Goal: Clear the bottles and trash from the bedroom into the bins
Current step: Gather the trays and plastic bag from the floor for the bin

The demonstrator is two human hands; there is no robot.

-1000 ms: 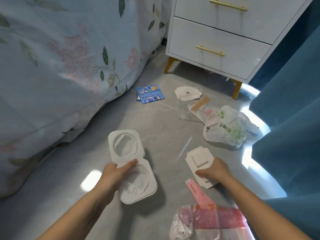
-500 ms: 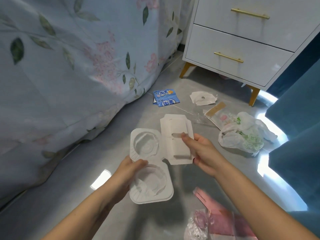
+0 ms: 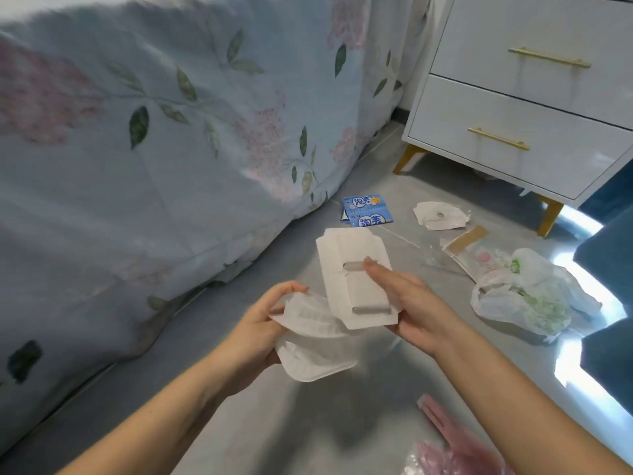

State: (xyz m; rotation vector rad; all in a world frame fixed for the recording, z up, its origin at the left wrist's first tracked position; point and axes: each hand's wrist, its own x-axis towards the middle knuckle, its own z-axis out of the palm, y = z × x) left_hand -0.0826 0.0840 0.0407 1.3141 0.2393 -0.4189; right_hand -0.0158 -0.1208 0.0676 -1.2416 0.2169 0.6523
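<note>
White moulded-pulp packaging fills both hands above the grey floor (image 3: 239,423): the left hand (image 3: 255,325) grips a folded pulp tray (image 3: 313,351), the right hand (image 3: 416,306) holds a flat pulp insert (image 3: 346,265) against it. Most clearing looks undone. A blue snack wrapper (image 3: 367,211) lies by the bed's edge, a white paper scrap (image 3: 440,216) near the nightstand (image 3: 527,108), a crumpled plastic bag (image 3: 534,296) beside the curtain, pink packaging (image 3: 455,454) at the near edge. No bin shows.

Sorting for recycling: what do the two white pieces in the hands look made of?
Left hand grips the white tray: seemingly moulded pulp, matte, with pressed ridges. Right hand holds the flat white insert: likely similar pulp or card, matte, with cut slots.
</note>
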